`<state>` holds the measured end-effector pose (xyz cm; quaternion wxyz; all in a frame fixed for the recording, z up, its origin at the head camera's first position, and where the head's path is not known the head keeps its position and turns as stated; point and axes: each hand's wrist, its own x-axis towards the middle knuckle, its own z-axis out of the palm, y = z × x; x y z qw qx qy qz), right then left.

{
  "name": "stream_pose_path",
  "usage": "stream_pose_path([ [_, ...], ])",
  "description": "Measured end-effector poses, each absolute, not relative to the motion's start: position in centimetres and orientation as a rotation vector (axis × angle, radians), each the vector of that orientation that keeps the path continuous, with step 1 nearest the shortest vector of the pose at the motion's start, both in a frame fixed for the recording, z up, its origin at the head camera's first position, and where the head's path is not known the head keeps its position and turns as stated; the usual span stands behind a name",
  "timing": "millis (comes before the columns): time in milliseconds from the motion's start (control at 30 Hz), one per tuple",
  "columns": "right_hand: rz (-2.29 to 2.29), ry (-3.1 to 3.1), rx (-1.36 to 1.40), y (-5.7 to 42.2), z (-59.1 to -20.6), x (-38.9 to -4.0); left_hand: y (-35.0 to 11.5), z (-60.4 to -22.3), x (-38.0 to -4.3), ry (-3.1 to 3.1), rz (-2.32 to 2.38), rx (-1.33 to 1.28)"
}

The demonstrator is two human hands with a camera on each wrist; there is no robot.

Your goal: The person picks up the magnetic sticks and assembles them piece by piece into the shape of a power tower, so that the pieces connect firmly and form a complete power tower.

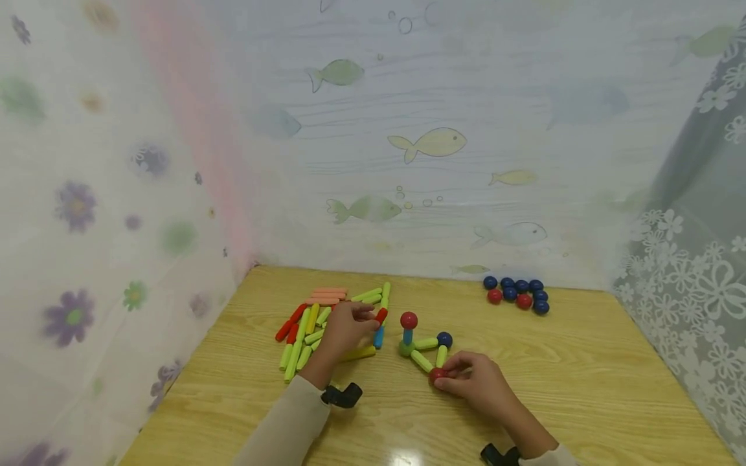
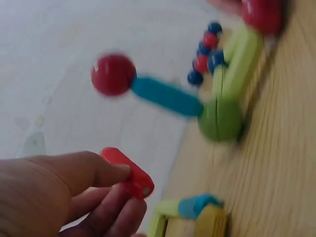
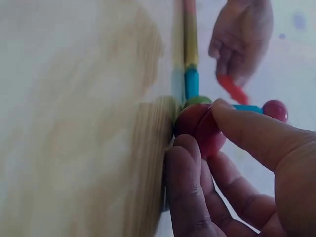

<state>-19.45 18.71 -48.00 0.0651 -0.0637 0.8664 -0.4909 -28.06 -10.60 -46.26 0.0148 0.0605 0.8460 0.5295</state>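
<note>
A short red rod [image 2: 129, 173] is pinched between thumb and fingers of my left hand [image 1: 350, 330], above the right side of the rod pile. My right hand [image 1: 480, 385] grips a red ball [image 3: 202, 126] at the near corner of a small frame. That frame is a triangle of light green rods [image 1: 422, 361] lying on the table, with a green ball [image 2: 221, 118] and a dark blue ball [image 1: 445, 340] at its other corners. From the green ball a blue rod [image 2: 167, 96] stands upright, topped by another red ball [image 1: 409, 320].
Left of the frame lies a pile of loose rods [image 1: 300, 343] in light green, yellow, red, blue and orange. At the back right, several dark blue and red balls [image 1: 523, 301] sit in a group. Patterned curtains [image 1: 431, 194] border the wooden table [image 1: 396, 414].
</note>
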Motion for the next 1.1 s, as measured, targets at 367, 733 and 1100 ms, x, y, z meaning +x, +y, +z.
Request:
stream_pose_path([
  [367,-1.513,2.563,-0.197,17.4,-47.9,-19.6,-9.8,-47.0,-24.4,2.259,1.847,0.408],
  [733,-1.518,2.582,-0.297,17.4,-48.1,-19.7,-4.7,-47.7,-22.4,2.454,1.673,0.633],
  [1100,-1.560,2.534,-0.315,18.0,-48.3,-19.5,-3.4,-48.5,-22.0,2.536,1.552,0.695],
])
